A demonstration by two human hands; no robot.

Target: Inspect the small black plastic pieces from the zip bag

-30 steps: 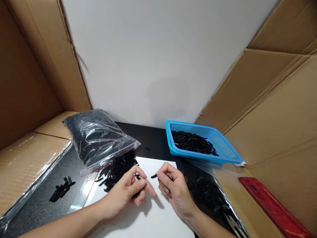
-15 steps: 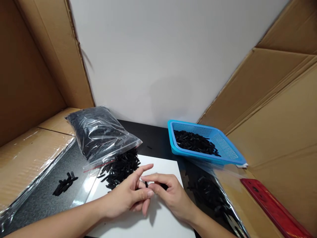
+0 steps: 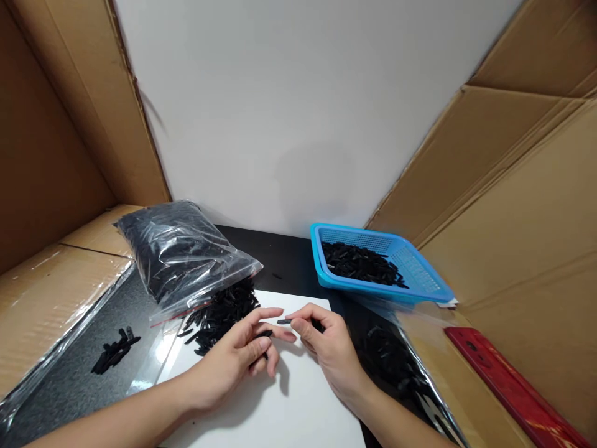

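Observation:
Over the white board (image 3: 298,404), my right hand (image 3: 329,339) pinches a small black strip (image 3: 284,322) between thumb and forefinger. Something dark also shows inside its curled fingers. My left hand (image 3: 242,345) faces it, thumb pressing one or more black pieces (image 3: 264,334) against the fingers, while the forefinger stretches out. The strip in my right hand lies close to the left fingertips; whether they touch I cannot tell. Just beyond my left hand, a heap of loose black pieces (image 3: 224,314) covers the board's far left part.
A clear zip bag (image 3: 181,249) full of black pieces lies behind the heap. At the back right stands a blue basket (image 3: 424,267) with more pieces. A small pile (image 3: 114,351) sits at left. A red object (image 3: 508,386) lies at right, and cardboard walls (image 3: 527,186) enclose the sides.
My hands have drawn apart slightly, and the right hand now holds a black strip out in its pinch. Dark pieces now show under my left thumb. The view has shifted a little.

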